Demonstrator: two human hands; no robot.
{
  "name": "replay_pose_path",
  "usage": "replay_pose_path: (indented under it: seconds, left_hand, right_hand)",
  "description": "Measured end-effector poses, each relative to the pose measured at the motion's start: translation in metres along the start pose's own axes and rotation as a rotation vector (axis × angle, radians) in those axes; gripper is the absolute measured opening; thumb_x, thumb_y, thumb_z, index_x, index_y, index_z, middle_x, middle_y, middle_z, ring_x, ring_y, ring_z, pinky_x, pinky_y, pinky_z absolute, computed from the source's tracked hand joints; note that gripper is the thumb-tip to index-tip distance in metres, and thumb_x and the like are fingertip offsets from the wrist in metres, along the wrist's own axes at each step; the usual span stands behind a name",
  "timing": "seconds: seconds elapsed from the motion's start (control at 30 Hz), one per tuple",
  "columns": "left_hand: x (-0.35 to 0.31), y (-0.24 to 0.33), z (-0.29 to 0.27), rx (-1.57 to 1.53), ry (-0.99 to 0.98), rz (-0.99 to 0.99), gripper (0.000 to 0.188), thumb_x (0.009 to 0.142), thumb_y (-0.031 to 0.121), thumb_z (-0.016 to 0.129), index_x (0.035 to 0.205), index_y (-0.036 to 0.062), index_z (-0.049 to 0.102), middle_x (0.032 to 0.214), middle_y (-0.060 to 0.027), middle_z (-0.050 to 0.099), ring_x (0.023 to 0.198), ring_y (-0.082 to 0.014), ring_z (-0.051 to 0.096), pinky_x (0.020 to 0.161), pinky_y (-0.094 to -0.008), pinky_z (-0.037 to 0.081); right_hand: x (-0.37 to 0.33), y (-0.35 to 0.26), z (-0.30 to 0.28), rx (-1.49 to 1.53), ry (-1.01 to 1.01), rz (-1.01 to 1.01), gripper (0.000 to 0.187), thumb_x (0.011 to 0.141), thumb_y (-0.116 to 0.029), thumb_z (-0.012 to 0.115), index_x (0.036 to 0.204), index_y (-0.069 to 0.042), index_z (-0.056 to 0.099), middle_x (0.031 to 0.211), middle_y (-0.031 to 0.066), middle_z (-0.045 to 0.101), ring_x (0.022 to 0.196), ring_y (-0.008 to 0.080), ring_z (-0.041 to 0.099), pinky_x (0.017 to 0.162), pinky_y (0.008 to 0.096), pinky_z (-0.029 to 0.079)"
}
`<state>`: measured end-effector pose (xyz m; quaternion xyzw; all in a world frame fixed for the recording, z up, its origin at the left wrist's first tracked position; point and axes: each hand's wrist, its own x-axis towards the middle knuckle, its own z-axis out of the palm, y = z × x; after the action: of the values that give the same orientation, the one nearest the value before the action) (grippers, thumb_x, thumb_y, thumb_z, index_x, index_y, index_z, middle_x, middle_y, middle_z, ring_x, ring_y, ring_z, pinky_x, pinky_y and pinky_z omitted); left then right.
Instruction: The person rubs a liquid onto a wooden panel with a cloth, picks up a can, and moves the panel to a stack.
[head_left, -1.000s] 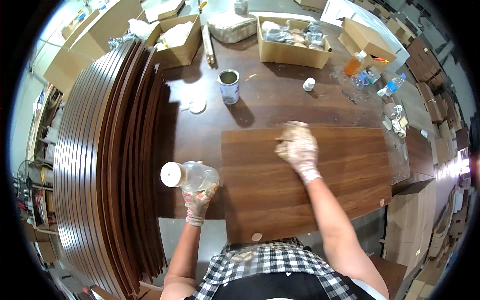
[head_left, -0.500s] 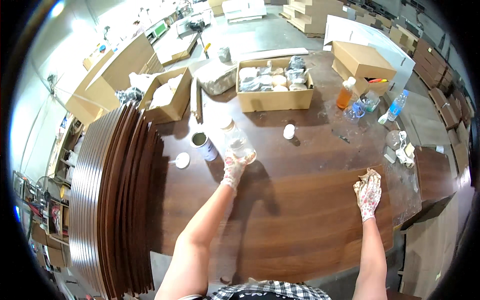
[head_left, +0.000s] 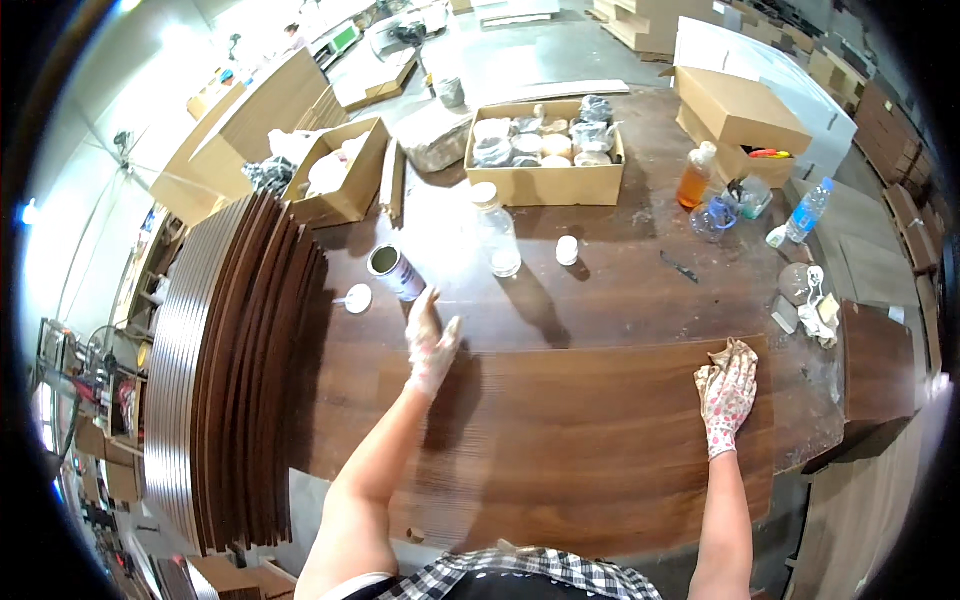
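A brown wood-grain panel (head_left: 590, 440) lies flat on the dark table before me. At its right end my gloved right hand (head_left: 728, 390) presses a crumpled brownish rag (head_left: 735, 353) against the surface. My left hand (head_left: 431, 345), in a patterned glove, hovers with fingers apart near the panel's far left part, holding nothing. Beyond it stands a clear bottle (head_left: 497, 238) with a pale cap, upright on the table. An open tin can (head_left: 396, 272) is just past the left fingertips. Beside the can lies a round white lid (head_left: 357, 298). A small white container (head_left: 567, 250) sits right of the bottle.
A tall stack of dark panels (head_left: 215, 380) rises at the left. Cardboard boxes stand along the back, one holding wrapped jars (head_left: 545, 187). At the right are an orange-liquid bottle (head_left: 693, 178), a water bottle (head_left: 808, 212) and a white cloth (head_left: 822, 322).
My left hand has let go of the clear bottle, now standing upright, and drawn back toward me with fingers spread. The right hand stays on the rag at the panel's right end.
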<state>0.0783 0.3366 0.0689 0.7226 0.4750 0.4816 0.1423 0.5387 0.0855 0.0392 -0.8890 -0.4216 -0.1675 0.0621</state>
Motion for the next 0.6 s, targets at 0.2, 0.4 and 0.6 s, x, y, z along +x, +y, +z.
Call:
replay_pose_path:
  seconds: [0.2, 0.4, 0.6]
  left_hand:
    - [-0.078, -0.019, -0.095, 0.633, -0.144, -0.202, 0.065, 0.084, 0.020, 0.068, 0.140, 0.0041, 0.041, 0.139, -0.0183, 0.048, 0.132, -0.0355, 0.042, 0.109, -0.0473, 0.033]
    - [-0.076, -0.027, -0.085, 0.642, -0.243, -0.132, 0.058, 0.089, 0.022, 0.061, 0.141, 0.0077, 0.041, 0.144, -0.0112, 0.044, 0.135, -0.0352, 0.037, 0.108, -0.0478, 0.032]
    - [-0.066, -0.032, -0.079, 0.556, -0.202, -0.134, 0.054, 0.086, 0.017, 0.064, 0.135, 0.0052, 0.048, 0.136, -0.0153, 0.052, 0.131, -0.0383, 0.043, 0.107, -0.0475, 0.036]
  right_hand:
    - [-0.003, -0.065, -0.035, 0.347, 0.058, -0.057, 0.050, 0.090, -0.028, 0.054, 0.135, -0.006, 0.047, 0.135, 0.0110, 0.051, 0.131, 0.0278, 0.044, 0.103, 0.0452, 0.039]
    - [-0.095, -0.294, -0.141, 0.512, -0.494, -0.677, 0.058, 0.083, -0.046, 0.055, 0.131, -0.014, 0.053, 0.128, 0.0088, 0.056, 0.121, 0.0271, 0.050, 0.096, 0.0464, 0.044]
    - [-0.093, -0.206, -0.107, 0.342, -0.192, -0.702, 0.054, 0.079, -0.042, 0.060, 0.128, -0.018, 0.056, 0.130, 0.0078, 0.057, 0.115, 0.0276, 0.055, 0.092, 0.0402, 0.047]
